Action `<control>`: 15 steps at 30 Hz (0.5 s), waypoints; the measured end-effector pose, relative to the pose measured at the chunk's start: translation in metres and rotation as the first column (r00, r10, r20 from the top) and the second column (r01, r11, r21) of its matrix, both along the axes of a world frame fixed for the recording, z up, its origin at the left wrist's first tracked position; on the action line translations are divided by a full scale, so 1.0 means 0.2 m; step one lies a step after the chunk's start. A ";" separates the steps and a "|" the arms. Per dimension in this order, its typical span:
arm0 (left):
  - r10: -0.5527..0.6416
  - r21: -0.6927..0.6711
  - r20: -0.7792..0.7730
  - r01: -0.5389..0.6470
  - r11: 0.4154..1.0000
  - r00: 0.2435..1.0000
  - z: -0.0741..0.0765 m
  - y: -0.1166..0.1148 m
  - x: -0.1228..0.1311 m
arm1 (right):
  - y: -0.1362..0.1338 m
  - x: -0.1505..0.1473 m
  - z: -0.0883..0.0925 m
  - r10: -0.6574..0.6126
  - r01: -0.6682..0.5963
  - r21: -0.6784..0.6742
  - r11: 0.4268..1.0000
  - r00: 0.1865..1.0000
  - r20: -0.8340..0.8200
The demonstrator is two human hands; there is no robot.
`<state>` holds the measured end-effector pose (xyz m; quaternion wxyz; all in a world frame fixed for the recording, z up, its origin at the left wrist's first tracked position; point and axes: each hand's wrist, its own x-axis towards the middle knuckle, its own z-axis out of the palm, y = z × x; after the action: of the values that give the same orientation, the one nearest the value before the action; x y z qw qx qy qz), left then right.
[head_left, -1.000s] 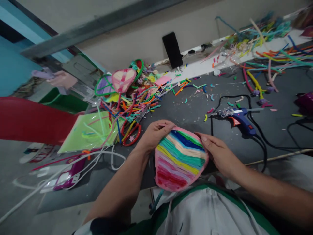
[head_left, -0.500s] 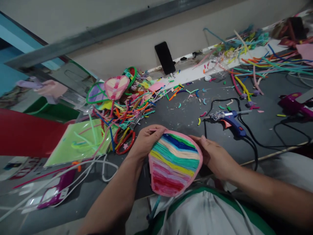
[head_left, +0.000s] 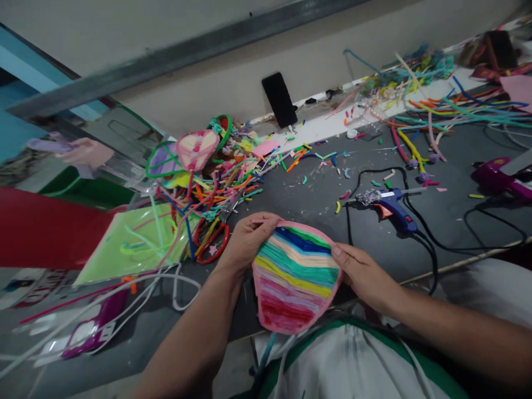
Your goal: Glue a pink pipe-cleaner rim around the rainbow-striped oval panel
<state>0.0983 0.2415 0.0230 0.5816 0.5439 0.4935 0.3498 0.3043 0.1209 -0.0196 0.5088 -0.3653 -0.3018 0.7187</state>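
A striped panel of pipe cleaners, rounded and edged in pink, is held over the table's front edge. Its bands run from green and blue through cream, teal and yellow to pink and red. My left hand grips its upper left rim, thumb on the front face. On the right rim, my right hand pinches the edge, thumb in front and fingers mostly behind. Left of the panel lie red-handled scissors, partly under pipe cleaners. A blue glue gun with an orange trigger rests to the right.
A heap of cut pipe cleaners and finished heart-like pieces sits back left. A black phone leans on the wall. Long pipe cleaners lie back right, near a purple glue gun. Black cords cross the right side.
My right hand has closed on the panel's right rim, its thumb now on the front face; before, its fingers were beside and behind the edge. My left hand keeps its hold.
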 end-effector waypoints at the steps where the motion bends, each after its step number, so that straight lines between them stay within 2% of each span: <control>1: -0.005 0.003 0.000 0.005 1.000 1.000 0.00 0.00 0.00 | 0.00 0.00 0.00 0.008 -0.008 -0.012 1.000 1.000 -0.021; 5: -0.007 -0.013 0.022 0.007 1.000 1.000 0.00 0.00 0.00 | 0.01 0.01 0.02 0.055 -0.054 0.011 0.998 0.998 -0.044; 10: -0.019 -0.029 0.049 0.021 0.999 0.999 -0.02 0.00 0.01 | 0.02 0.01 0.03 -0.024 -0.006 0.140 0.990 0.977 0.212; 13: -0.048 -0.050 0.052 0.051 0.997 0.997 -0.01 -0.01 0.01 | 0.02 0.02 0.04 0.008 -0.045 0.129 0.991 0.963 0.270; 15: -0.065 -0.063 0.045 0.068 0.996 0.997 -0.01 -0.03 0.02 | 0.02 0.03 0.06 -0.027 -0.012 0.119 0.993 0.946 0.322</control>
<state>0.1026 0.2359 0.0220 0.6206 0.5333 0.4735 0.3258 0.3107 0.1251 -0.0084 0.4763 -0.4480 -0.4222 0.6278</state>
